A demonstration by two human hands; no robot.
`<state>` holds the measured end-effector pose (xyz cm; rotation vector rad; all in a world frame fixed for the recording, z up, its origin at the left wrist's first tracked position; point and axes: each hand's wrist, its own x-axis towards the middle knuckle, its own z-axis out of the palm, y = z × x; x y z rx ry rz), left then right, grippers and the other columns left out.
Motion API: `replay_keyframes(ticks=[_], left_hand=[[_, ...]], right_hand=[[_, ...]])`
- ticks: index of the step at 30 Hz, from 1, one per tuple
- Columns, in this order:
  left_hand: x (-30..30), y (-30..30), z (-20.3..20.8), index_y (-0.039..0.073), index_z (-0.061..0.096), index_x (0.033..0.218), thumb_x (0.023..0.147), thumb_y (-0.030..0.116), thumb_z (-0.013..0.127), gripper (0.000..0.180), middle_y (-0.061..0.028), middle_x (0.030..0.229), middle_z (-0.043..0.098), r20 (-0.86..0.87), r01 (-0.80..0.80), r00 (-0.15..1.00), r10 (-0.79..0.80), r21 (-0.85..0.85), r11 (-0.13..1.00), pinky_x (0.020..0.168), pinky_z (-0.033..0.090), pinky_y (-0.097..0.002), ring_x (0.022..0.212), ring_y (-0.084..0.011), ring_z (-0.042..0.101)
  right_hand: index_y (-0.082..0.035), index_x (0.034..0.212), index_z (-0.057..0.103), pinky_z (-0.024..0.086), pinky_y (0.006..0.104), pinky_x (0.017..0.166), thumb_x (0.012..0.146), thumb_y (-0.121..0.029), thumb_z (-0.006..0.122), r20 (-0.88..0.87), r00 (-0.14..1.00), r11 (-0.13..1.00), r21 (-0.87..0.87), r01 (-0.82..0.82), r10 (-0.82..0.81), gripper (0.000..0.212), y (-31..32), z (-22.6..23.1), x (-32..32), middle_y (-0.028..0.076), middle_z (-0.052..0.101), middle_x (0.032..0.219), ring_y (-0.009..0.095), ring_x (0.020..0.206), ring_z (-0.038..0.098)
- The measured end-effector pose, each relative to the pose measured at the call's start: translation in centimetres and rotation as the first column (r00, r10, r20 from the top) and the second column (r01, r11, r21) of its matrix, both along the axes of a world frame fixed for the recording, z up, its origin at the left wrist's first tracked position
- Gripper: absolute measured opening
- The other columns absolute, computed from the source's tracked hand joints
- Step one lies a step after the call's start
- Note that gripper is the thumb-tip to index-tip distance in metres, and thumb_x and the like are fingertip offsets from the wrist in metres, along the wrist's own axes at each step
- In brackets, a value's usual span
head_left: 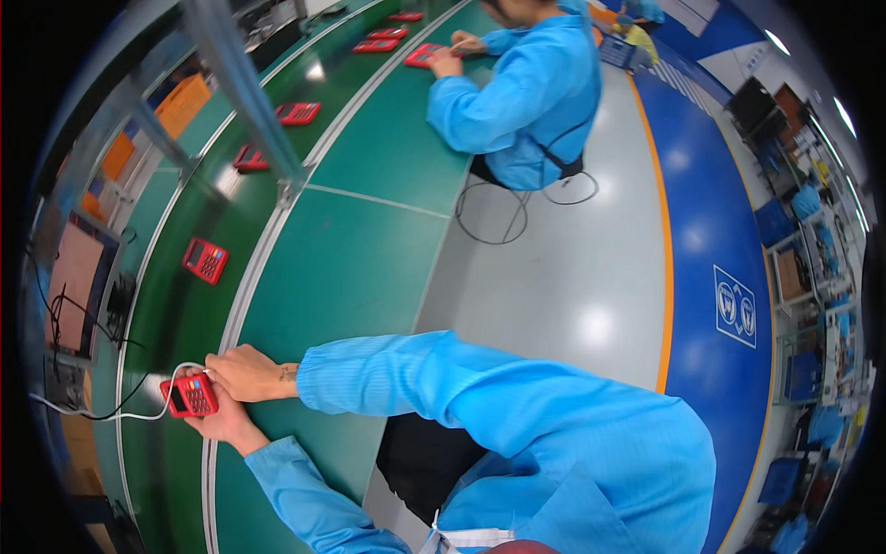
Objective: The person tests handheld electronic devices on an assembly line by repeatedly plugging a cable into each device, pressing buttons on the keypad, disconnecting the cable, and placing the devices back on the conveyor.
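my left hand (229,423) is closed around a red keypad terminal (191,395) from below, over the near end of the green belt (175,314), just past the metal rail (237,309). i judge it is cradled this way so the screen and keys face up and its right-hand edge is within reach of my other hand. my right hand (247,372) is curled at that edge, fingers pinching the end of a white cable (134,416); whether the plug is seated i cannot tell, since my fingers cover it. the cable comes in from the left and arcs over the terminal, the slack probably there so it reaches without tugging. a second red terminal (205,260) lies face up on the belt, apart from the others farther along, likely spaced so each can be lifted singly (mine is the only one i see with a cable). across the green bench (351,249) a co-worker in blue (526,102) has both hands at another red unit (424,56). as for writing, the key legends are too small to read, and the floor sign (736,306) shows two round white emblems in a white frame on blue.
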<state>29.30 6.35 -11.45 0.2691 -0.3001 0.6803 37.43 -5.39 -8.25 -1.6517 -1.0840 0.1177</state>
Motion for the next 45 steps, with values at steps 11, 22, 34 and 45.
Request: replay_keyframes(ticks=[11,22,34,45], left_hand=[[0.5,-0.2,2.5,0.003,0.055,0.128,0.099,0.047,0.046,0.053,-0.023,0.118,0.061,-0.066,-0.221,0.975,0.212,-0.202,0.954,0.092,0.05,-0.0485,0.102,-0.0364,0.058],[0.8,-1.4,3.3,0.004,0.055,0.129,0.101,0.06,0.032,0.067,-0.0173,0.113,0.062,-0.225,-0.325,0.935,0.275,-0.232,0.917,0.087,0.051,-0.0457,0.092,-0.0317,0.059],[0.5,-1.3,3.5,0.005,0.055,0.125,0.099,0.065,0.031,0.069,-0.0162,0.109,0.064,-0.242,-0.279,0.942,0.232,-0.179,0.944,0.082,0.053,-0.0449,0.089,-0.0313,0.06],[0.8,-1.9,4.3,0.003,0.056,0.116,0.096,0.073,0.019,0.081,-0.0183,0.098,0.064,-0.49,-0.425,0.777,0.394,0.052,0.904,0.073,0.055,-0.046,0.081,-0.0319,0.062]], right_hand=[[-0.001,0.092,0.064,0.049,0.0516,0.069,0.092,-0.018,0.055,-0.247,0.959,0.99,0.058,-0.129,0.139,0.019,2.0,0.0,-0.4,0.025,0.066,0.086,0.046,0.083,0.063],[0.002,0.101,0.065,0.051,0.0415,0.066,0.094,-0.015,0.055,-0.334,0.907,0.965,0.032,-0.261,0.256,0.021,1.1,0.5,0.1,0.022,0.068,0.081,0.035,0.073,0.067],[0.003,0.097,0.065,0.051,0.0435,0.071,0.094,-0.015,0.056,-0.375,0.898,0.97,0.022,-0.241,0.232,0.021,1.5,0.2,-0.6,0.024,0.068,0.086,0.039,0.079,0.067],[0.003,0.086,0.065,0.045,0.0379,0.055,0.096,-0.012,0.052,-0.447,0.865,0.959,-0.049,-0.279,0.229,0.023,1.8,0.8,-0.2,0.014,0.062,0.063,0.021,0.055,0.059]])
